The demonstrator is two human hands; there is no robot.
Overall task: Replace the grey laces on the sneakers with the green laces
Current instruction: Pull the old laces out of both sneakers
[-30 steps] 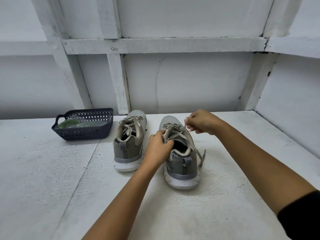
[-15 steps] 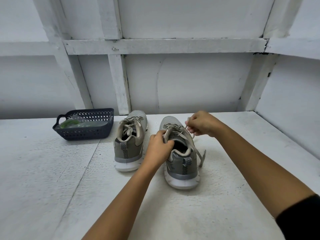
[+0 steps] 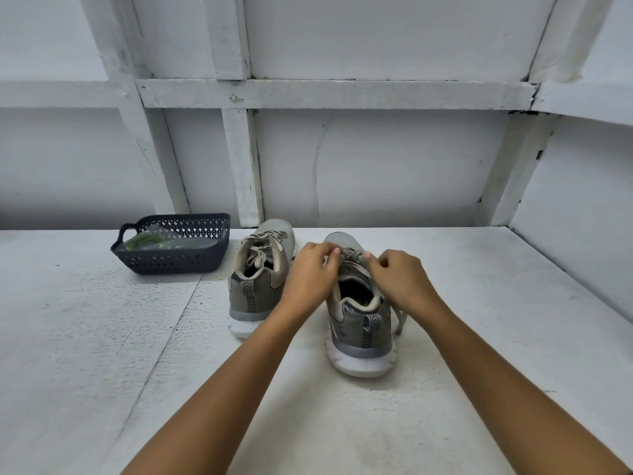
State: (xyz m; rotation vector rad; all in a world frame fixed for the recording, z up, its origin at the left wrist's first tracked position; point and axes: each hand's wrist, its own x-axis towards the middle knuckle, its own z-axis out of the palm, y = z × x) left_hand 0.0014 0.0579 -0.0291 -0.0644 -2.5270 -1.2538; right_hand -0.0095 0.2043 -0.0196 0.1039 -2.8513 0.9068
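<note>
Over at 10 o'clock from the shoes there's a dark basket (image 3: 171, 265) on the white surface (image 3: 102, 337). The green laces (image 3: 145, 241) are lying inside it, looks like in a clear bag, though it's kinda blurry from here. Just right of the basket sits the left sneaker (image 3: 255, 293), heel toward the person, with its tied lace (image 3: 258, 252) in a bow. Next comes the left hand (image 3: 313, 272), fingers curled. It's pinching the grey lace (image 3: 354, 260) up top on the right sneaker (image 3: 359, 330), coming in from the shoe's 9 o'clock. The right hand (image 3: 399, 277) does the same from 3 o'clock, fingertips nipped on that lace by the tongue. A loose lace end (image 3: 400, 320) trails down the shoe's side around 4 o'clock onto the surface.
</note>
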